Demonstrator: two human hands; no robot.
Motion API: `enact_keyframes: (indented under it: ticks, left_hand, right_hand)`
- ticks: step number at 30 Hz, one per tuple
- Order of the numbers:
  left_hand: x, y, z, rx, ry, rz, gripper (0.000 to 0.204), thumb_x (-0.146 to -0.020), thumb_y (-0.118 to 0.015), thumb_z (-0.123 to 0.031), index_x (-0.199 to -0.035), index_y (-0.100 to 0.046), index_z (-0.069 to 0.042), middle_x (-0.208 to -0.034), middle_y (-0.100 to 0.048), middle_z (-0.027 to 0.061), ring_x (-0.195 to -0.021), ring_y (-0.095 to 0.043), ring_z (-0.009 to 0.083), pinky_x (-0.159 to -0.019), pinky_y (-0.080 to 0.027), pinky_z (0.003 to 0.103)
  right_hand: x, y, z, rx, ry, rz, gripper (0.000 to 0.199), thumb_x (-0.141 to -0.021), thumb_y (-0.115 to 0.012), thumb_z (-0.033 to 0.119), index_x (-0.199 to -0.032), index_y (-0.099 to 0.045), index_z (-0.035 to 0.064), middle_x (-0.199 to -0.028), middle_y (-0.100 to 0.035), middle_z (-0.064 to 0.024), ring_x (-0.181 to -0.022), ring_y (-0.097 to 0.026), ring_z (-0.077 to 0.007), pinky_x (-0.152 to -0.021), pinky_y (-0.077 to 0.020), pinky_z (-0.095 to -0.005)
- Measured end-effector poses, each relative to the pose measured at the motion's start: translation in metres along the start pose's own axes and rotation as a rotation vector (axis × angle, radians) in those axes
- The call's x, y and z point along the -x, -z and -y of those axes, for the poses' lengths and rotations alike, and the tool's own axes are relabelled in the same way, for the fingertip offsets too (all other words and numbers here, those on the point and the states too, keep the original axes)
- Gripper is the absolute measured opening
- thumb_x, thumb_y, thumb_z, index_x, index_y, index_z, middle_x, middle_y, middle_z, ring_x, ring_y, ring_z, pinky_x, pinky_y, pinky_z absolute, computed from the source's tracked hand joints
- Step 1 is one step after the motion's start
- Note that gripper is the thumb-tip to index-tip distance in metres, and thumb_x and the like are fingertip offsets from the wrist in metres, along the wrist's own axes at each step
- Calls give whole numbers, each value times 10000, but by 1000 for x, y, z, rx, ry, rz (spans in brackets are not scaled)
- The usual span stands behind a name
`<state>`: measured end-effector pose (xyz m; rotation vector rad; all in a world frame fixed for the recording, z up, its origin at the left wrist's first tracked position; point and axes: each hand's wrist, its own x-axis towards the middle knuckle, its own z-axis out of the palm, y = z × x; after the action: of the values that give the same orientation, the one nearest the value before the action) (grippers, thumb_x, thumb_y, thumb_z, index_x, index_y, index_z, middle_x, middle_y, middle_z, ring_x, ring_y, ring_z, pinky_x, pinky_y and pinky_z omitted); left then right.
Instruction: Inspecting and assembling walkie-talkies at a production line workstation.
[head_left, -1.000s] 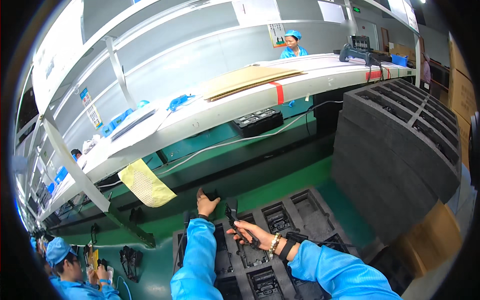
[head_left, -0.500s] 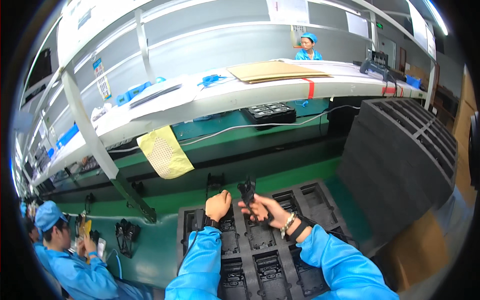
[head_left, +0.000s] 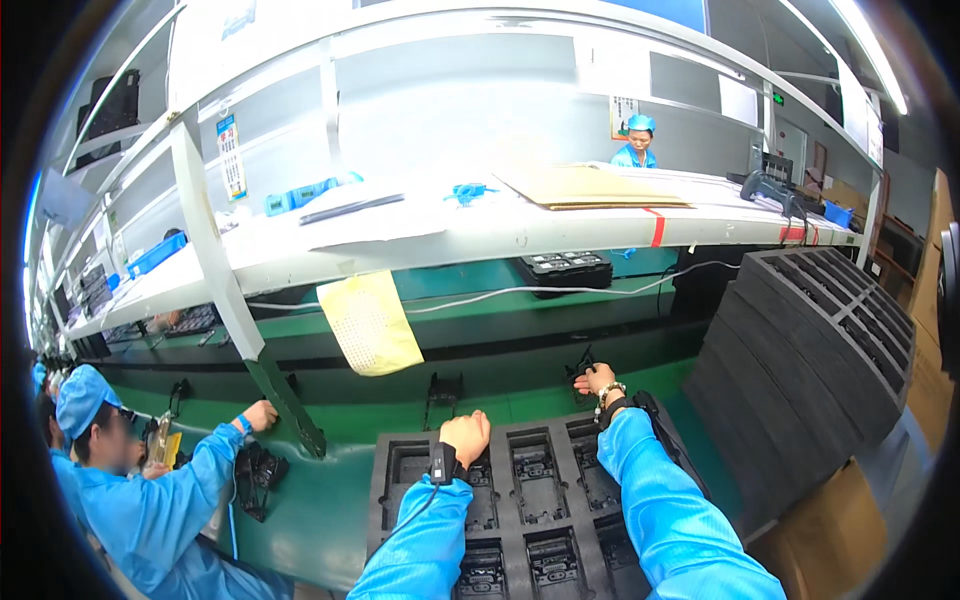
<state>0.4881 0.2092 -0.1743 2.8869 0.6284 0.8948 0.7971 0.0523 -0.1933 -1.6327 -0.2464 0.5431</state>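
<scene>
A black foam tray (head_left: 503, 475) with several pockets lies on the green bench in front of me, and black plastic parts sit in many of its pockets. My left hand (head_left: 466, 437) is closed over the tray's far left part; whatever its fingers hold is hidden. Beyond the tray's far edge, my right hand (head_left: 597, 380) grips a small black plastic frame (head_left: 581, 368) that stands up from the fingertips. Another black part (head_left: 443, 390) stands on the bench just past my left hand.
Stacked black foam trays (head_left: 800, 370) rise at the right, beside a cardboard box (head_left: 835, 525). A white shelf (head_left: 560, 228) crosses ahead, with a yellow sheet (head_left: 370, 325) hanging from it. A co-worker (head_left: 150, 490) at left reaches toward a metal post (head_left: 270, 385) near black parts (head_left: 258, 480).
My right hand has moved from above the tray to beyond its far edge, carrying the black frame. My left hand stays closed over the tray. The co-worker's arm now reaches out.
</scene>
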Motion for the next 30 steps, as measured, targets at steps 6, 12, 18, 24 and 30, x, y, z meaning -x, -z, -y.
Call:
enact_keyframes:
  ticks: [6,12,18,24,30]
  left_hand:
    - [-9,-6,-11,-28,-20,77,381,-960,-426,-293,-791,-678,-63,-686,-679,193,-626,-678,372,-609,-555,488]
    - [-9,9,7,132,16,17,296,-927,-478,-253,-846,-662,-37,-836,-682,183,-784,-665,372,-696,-537,482]
    - [6,71,-54,642,-109,-196,133,-872,-603,-38,-998,-641,-20,-957,-625,124,-845,-645,274,-721,-523,364]
    - [63,258,-196,1407,-937,194,142,-843,-699,-186,-881,-659,-55,-878,-669,92,-863,-644,291,-805,-521,441]
    - [115,288,-221,2081,-1150,606,265,-953,-617,-248,-983,-649,13,-968,-636,160,-925,-599,341,-839,-497,460]
  right_hand:
    - [-3,19,-7,699,310,-442,459,-829,-708,334,-1192,-641,62,-1142,-678,-196,-1112,-618,-390,-934,-497,-500]
    - [122,-60,24,862,533,-56,403,-793,-647,380,-1113,-714,143,-1164,-670,-145,-1123,-609,-330,-999,-440,-525]
    - [188,-66,-19,1060,992,-44,550,-813,-657,296,-1323,-545,124,-1268,-574,-112,-1240,-479,-295,-1117,-255,-555]
    - [183,-43,-22,988,936,14,491,-805,-634,295,-1266,-584,131,-1235,-596,-85,-1226,-494,-269,-1117,-257,-530]
    - [183,-57,-10,941,978,48,472,-838,-623,284,-1279,-570,126,-1240,-585,-93,-1245,-483,-277,-1132,-248,-507]
